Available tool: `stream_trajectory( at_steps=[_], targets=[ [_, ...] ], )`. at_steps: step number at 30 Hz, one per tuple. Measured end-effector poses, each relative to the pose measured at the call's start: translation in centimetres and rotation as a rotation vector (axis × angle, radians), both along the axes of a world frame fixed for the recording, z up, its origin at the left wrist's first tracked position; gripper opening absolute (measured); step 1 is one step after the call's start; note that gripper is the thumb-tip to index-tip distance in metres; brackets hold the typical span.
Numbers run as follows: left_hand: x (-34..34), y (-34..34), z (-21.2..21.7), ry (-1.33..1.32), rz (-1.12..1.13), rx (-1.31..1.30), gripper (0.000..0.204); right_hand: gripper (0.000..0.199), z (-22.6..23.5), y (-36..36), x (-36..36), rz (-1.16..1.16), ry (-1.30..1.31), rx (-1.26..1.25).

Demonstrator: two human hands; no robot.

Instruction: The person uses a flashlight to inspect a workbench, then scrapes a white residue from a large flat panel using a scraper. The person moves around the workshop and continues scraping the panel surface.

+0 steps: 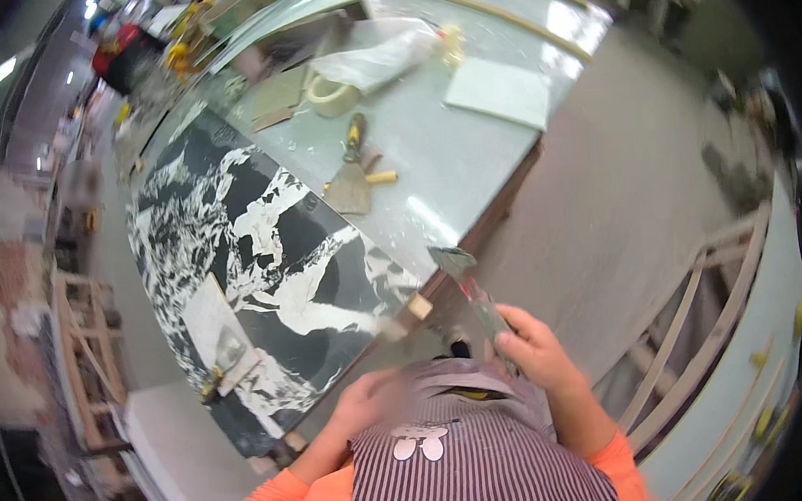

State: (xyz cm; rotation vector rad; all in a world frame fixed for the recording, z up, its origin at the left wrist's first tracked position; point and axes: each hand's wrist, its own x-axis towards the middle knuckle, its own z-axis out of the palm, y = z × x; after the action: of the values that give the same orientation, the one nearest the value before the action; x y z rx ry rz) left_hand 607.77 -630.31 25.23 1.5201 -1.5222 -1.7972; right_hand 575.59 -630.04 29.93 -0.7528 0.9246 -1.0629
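Note:
My right hand [528,342] is closed around the handle of a putty knife [473,292], whose wide grey blade points up toward the table's near corner. Against the striped apron [473,452], beside its pocket, rests my left hand [368,402]; motion blurs its fingers. In front of me lies a black and white patterned slab [280,269]. Near its left end is a white board [217,329] with a second scraper [230,351] on it. A third scraper [352,181], with a black and yellow handle, lies on the glossy table beside the slab.
Farther back on the table [433,173] are a roll of tape [330,96], a crumpled plastic sheet [377,59] and a white tile [499,94]. Wooden frames [706,292] stand at right, with another [89,350] at left. A person in red [126,51] is far off at left.

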Motion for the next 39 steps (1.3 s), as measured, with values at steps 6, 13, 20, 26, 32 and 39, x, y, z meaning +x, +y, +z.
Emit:
stream_trajectory(
  at_steps=[6, 13, 20, 26, 32, 39],
  targets=[
    [-3.3, -0.6, -2.0, -0.151, 0.041, -0.019, 0.039, 0.029, 1.7, -5.7, -4.4, 0.358, 0.416, 0.147],
    [-16.3, 0.5, -0.9, 0.064, 0.423, -0.113, 0.041, 0.037, 2.9, -14.8, -8.4, 0.939, 0.730, -0.195],
    [-29.8, -4.3, 1.3, 0.374, 0.802, -0.195, 0.051, 0.033, 2.3, -19.6, -9.7, 1.327, 0.822, -0.209],
    [-34.2, -6.7, -0.3, 0.479, 1.159, -0.246, 0.043, 0.026, 0.3, -19.8, -9.0, 1.298, 0.828, -0.341],
    [-35.5, -8.6, -1.3, 0.439, 1.224, -0.309, 0.045, 0.028, 0.6, -20.6, -8.9, 1.376, 0.832, -0.441],
    [-35.4, -8.6, -1.2, 0.410, 1.384, -0.490, 0.041, 0.034, 0.7, -20.1, -8.0, 1.377, 0.820, -0.443]
  ],
)
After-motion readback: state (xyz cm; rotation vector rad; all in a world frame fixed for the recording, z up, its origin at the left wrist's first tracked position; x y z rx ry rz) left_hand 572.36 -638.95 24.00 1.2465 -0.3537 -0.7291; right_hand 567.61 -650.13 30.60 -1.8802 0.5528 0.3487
